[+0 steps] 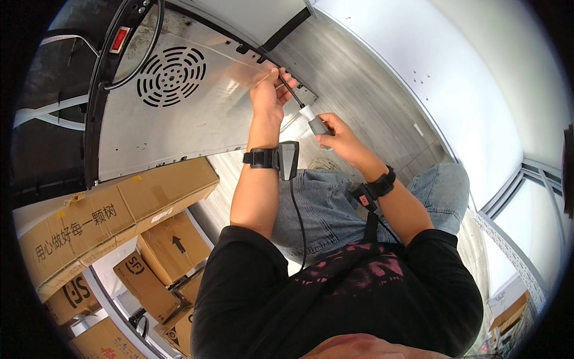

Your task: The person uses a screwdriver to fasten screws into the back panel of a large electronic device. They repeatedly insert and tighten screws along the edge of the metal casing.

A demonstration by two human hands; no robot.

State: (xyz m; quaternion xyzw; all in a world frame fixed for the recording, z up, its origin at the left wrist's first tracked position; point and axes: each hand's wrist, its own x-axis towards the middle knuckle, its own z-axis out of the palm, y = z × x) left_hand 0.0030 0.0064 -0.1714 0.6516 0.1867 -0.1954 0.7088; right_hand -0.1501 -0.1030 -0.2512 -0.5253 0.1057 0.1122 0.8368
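A screwdriver (307,113) with a grey and white handle and a long dark shaft slants up and left toward the edge of a metal panel (221,113). My right hand (339,137) is wrapped round its handle. Close to the tip, my left hand (274,96) has its thumb and curled fingers round the shaft, at the panel's edge. The tip and whatever it meets are hidden by the fingers. The panel is silvery, with a round pattern of vent slots (171,78) and small holes and notches along its edges.
Left of the panel are a red switch (119,40) and a black cable (156,42). Cardboard boxes (173,245) are stacked at lower left, with a long carton (119,209) on top. A white panel (442,90) stands right of the wood-look floor (353,66). Wrist straps (261,158) carry small devices and cables.
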